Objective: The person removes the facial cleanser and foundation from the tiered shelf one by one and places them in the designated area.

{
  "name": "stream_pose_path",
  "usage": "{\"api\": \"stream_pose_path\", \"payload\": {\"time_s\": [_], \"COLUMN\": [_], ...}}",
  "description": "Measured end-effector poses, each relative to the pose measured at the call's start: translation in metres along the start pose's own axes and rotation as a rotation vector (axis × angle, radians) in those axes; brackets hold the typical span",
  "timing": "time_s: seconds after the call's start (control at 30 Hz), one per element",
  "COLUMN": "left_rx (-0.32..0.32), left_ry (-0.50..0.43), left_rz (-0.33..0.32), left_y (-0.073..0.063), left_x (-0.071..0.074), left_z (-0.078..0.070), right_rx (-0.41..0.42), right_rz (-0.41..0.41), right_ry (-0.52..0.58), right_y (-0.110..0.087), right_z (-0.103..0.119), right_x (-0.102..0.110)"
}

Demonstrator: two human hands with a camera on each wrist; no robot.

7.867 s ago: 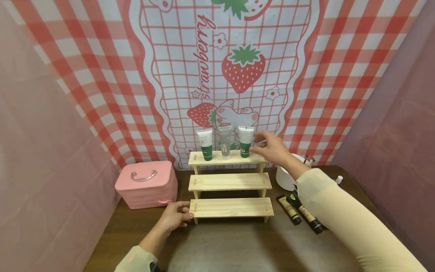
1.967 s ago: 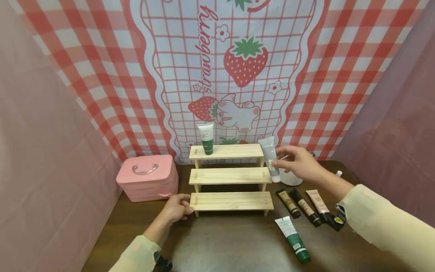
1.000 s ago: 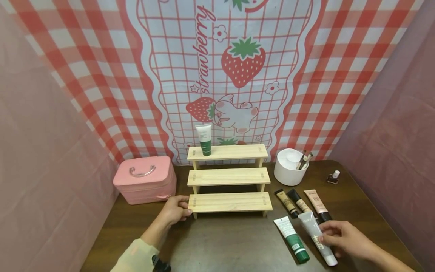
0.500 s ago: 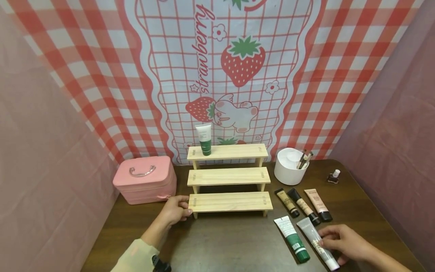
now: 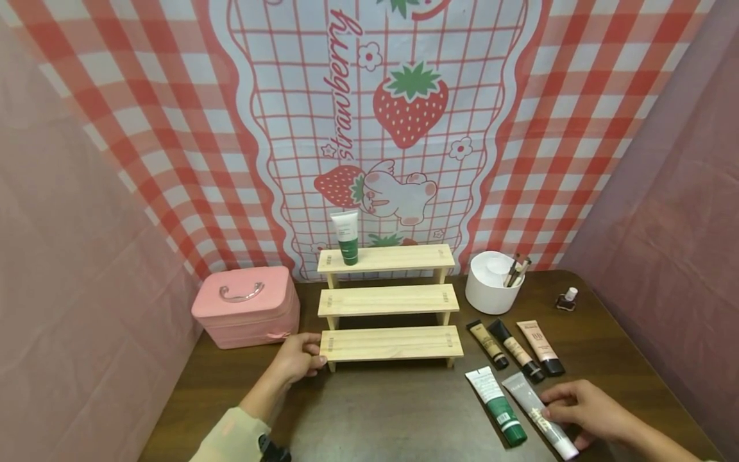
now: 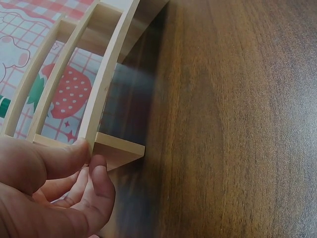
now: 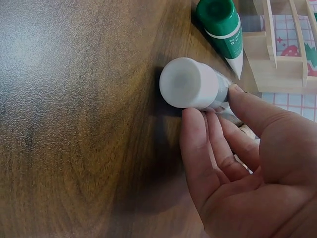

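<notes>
A three-step wooden display rack (image 5: 392,344) stands mid-table. My left hand (image 5: 297,358) pinches the left end of its lowest step, thumb on top and fingers beneath in the left wrist view. At the right front, my right hand (image 5: 589,410) holds a grey squeeze tube (image 5: 528,399) that lies slantwise on the table. Its white cap (image 7: 183,83) faces the right wrist camera, with thumb and fingers on either side of the tube. Left of it lies a white and green tube (image 5: 496,407). Another white and green tube (image 5: 348,239) stands upright on the top step, at its left.
A pink case (image 5: 245,308) stands left of the rack. Behind the tubes at right are a white round holder (image 5: 491,292) with brushes and a small nail polish bottle (image 5: 567,300). A gold tube (image 5: 487,344), a black-topped tube (image 5: 516,351) and a BB cream tube (image 5: 541,348) lie nearby.
The right-hand white and green tube and the grey tube have gone from the top step to the table at right front. My right hand followed; my left hand stays on the rack.
</notes>
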State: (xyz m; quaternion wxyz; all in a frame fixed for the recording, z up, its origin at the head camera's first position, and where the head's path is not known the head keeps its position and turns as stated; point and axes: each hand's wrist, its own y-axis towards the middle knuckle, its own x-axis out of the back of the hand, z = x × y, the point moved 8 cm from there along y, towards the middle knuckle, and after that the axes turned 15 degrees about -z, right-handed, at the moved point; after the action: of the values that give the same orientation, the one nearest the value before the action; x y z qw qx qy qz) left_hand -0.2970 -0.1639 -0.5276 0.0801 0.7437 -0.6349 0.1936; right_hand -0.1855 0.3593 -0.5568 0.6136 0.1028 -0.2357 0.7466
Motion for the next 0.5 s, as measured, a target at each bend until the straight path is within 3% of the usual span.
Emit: {"api": "stream_pose_path", "payload": {"time_s": [0.27,0.37,0.5], "left_rx": [0.005,0.004,-0.006], "left_ry": [-0.003,-0.003,-0.004], "left_rz": [0.007,0.006,0.005], "left_y": [0.001,0.001,0.000], "left_x": [0.000,0.000,0.000], "left_z": [0.002,0.001,-0.001], "right_rx": [0.041,0.099,0.201], "right_rz": [-0.036,-0.064,-0.135], "right_ry": [-0.040,-0.045,-0.066], "right_y": [0.003,0.012,0.030], "right_z": [0.015,0.037,0.085], "right_x": [0.007,0.013,0.017]}}
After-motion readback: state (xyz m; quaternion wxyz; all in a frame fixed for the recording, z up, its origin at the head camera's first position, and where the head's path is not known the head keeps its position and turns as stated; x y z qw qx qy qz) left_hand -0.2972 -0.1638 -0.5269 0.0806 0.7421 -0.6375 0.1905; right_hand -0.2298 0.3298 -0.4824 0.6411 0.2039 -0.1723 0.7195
